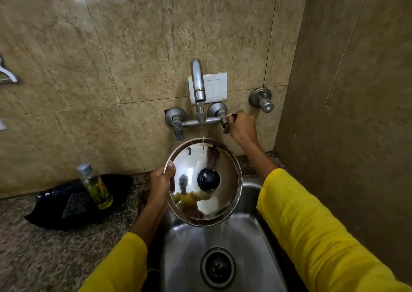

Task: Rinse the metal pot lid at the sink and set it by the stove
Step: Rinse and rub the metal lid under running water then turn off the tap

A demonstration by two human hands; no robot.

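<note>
The left hand (pixel 161 183) is clamped on the left rim of the pot lid (pixel 204 181), thumb pressed on the upper face and the other fingers hidden beneath; the edge grip keeps the palm out of the water's path. The right hand (pixel 242 128) is closed around the right tap handle (pixel 227 122), presumably to control the flow. The lid is held above the steel sink (pixel 178 247), knob side up and tilted toward the person, so that the thin stream from the spout (pixel 198 80) strikes its far part and runs off the near edge into the basin by the drain (pixel 217 267). Judgement: rinsing is under way; setting the lid by the stove is not yet done, and no stove is in view. On the counter (pixel 44 247) to the left, well apart, a small bottle (pixel 94 186) stands on a dark tray (pixel 55 209).
</note>
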